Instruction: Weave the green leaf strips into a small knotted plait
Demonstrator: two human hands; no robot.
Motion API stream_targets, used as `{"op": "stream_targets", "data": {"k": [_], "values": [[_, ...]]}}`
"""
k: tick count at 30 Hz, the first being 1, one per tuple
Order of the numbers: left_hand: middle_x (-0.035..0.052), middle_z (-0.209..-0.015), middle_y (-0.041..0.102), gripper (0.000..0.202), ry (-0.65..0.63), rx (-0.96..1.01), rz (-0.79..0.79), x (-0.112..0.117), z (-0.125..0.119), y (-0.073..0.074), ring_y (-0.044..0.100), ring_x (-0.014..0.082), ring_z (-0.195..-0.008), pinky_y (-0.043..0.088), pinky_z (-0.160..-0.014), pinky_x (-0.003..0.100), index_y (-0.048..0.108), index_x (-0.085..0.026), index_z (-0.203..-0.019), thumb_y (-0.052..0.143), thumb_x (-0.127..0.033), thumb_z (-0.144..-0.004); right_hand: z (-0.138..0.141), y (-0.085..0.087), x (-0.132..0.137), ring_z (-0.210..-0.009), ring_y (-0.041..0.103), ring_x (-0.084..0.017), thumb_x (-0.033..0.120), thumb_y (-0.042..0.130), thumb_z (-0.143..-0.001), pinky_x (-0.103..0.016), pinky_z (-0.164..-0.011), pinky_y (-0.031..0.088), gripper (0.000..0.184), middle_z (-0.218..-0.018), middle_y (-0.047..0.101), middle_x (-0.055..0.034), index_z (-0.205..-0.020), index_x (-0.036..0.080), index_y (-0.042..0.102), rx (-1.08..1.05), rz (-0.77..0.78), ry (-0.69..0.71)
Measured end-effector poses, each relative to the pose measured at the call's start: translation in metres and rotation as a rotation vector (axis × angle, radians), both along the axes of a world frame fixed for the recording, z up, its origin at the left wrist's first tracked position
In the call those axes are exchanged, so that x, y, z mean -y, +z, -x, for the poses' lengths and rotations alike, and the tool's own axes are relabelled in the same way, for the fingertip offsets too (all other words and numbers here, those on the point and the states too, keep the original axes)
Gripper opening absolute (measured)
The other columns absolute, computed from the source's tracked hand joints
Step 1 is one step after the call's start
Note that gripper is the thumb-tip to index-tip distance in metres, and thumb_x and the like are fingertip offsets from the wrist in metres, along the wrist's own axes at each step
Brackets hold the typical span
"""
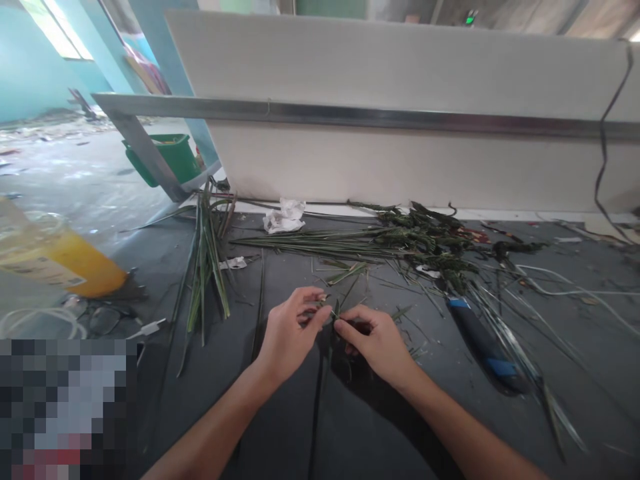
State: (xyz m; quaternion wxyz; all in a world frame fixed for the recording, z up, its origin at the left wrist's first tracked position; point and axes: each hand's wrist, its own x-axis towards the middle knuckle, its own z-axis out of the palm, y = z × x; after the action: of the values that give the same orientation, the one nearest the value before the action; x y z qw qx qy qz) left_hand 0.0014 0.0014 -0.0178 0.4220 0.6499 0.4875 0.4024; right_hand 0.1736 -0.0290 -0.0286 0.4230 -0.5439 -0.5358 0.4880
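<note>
My left hand [293, 330] and my right hand [374, 339] meet low over the dark table, fingertips almost touching. Between them is a narrow green leaf strip [337, 309], partly hidden by the fingers. Thumb and forefinger of my right hand are pinched on it. The left thumb and fingers are curled closed at its other side, with a small pale end showing by the fingertips. Just beyond the hands lie short green leaf cuttings [350, 272]. A long bundle of thin leaf strips [320, 241] runs behind them to dark green, knotted leaf pieces [433, 240].
Loose long leaves [203, 260] lie at the left, near a bottle of orange liquid [83, 260]. Right of my hands rests a dark object with blue bands [485, 347]. Crumpled tissue [285, 217] and a white cable [565, 275] lie near the back, before a white panel [375, 167].
</note>
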Motion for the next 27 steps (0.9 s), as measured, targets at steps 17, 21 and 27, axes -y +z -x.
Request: {"op": "stream_targets", "data": {"k": [17, 21, 27], "values": [[0.0000, -0.073, 0.066, 0.024, -0.155, 0.135, 0.317, 0.0044, -0.0087, 0.0032, 0.063, 0.0127, -0.060, 0.056, -0.058, 0.026, 0.062, -0.016, -0.098, 0.069, -0.022, -0.076, -0.0040, 0.0012, -0.0018, -0.049, 0.058, -0.012, 0.040, 0.072, -0.077, -0.024, -0.048, 0.046, 0.022, -0.066, 0.065, 0.0003, -0.080, 0.018, 0.070, -0.180, 0.063, -0.079], [-0.0010, -0.071, 0.066, 0.025, -0.155, 0.152, 0.331, 0.0045, -0.0091, 0.0067, 0.062, 0.0120, -0.058, 0.056, -0.058, 0.025, 0.063, -0.016, -0.099, 0.069, -0.020, -0.075, -0.0039, 0.0035, -0.0015, -0.049, 0.057, -0.012, 0.041, 0.072, -0.077, -0.024, -0.048, 0.046, 0.023, -0.065, 0.065, 0.0007, -0.079, 0.018, 0.070, -0.212, 0.075, -0.079], [-0.0018, -0.070, 0.066, 0.026, -0.170, 0.142, 0.337, 0.0048, -0.0075, 0.0090, 0.062, 0.0111, -0.056, 0.054, -0.058, 0.024, 0.063, -0.017, -0.099, 0.069, -0.018, -0.074, -0.0035, 0.0060, -0.0026, -0.048, 0.056, -0.012, 0.045, 0.075, -0.074, -0.024, -0.048, 0.046, 0.028, -0.062, 0.063, 0.0017, -0.079, 0.018, 0.069, -0.252, 0.111, -0.093]]}}
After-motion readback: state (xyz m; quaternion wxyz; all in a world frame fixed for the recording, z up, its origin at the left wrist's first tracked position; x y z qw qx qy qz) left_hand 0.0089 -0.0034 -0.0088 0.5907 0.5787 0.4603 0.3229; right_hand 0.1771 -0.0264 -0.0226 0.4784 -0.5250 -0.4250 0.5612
